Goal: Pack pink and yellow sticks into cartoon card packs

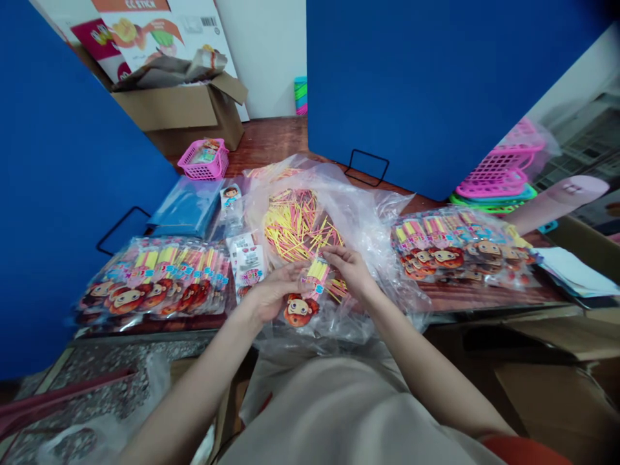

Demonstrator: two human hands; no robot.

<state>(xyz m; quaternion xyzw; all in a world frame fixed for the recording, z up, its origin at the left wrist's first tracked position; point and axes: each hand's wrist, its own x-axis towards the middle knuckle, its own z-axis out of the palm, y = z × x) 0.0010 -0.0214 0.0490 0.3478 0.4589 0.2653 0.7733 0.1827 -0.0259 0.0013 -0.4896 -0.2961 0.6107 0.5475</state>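
My left hand grips a small clear packet printed with a cartoon face, held upright over the table edge. My right hand pinches a bundle of yellow and pink sticks at the packet's open top. Just behind both hands, a big clear plastic bag holds a loose heap of pink and yellow sticks. A few empty packets lie to the left of the heap.
Filled packets are stacked at the left and at the right. A pink basket and an open cardboard box stand at the back. Stacked pink and green baskets sit far right. Blue panels wall the table.
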